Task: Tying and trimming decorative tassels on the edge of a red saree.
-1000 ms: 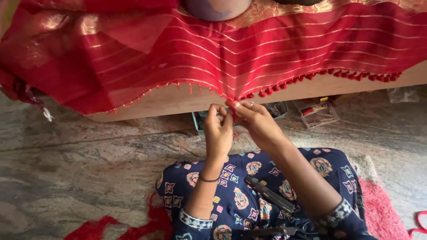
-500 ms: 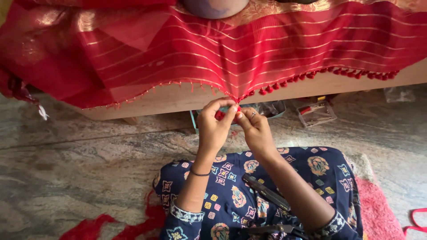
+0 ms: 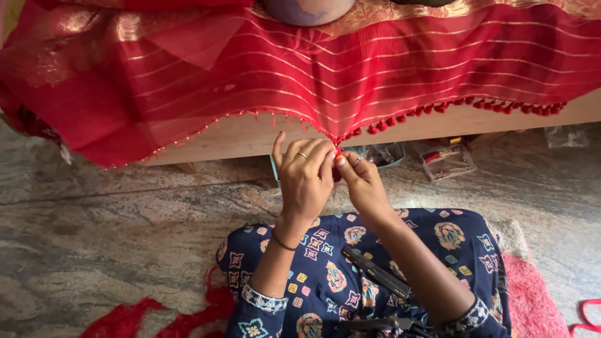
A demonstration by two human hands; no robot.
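A red sari cloth (image 3: 350, 69) with thin gold stripes hangs over the edge of a wooden platform (image 3: 250, 134). Small red tassels (image 3: 501, 106) line its hem to the right. My left hand (image 3: 305, 178) and my right hand (image 3: 360, 181) meet at the hem's lowest pulled point, fingertips pinched together on the red edge and its thread. Each hand wears a ring, and a thin bangle circles my left wrist. A black comb (image 3: 375, 272) lies on my lap, on the blue patterned dress.
A clear plastic box (image 3: 447, 161) with small items and a plastic bag (image 3: 382, 153) sit on the stone floor under the platform. Loose red thread (image 3: 156, 316) lies at the lower left. A pink mat (image 3: 529, 300) is at my right.
Both hands stay at the same hem spot; their fingers have shifted slightly as they work the thread. The view has moved a little.
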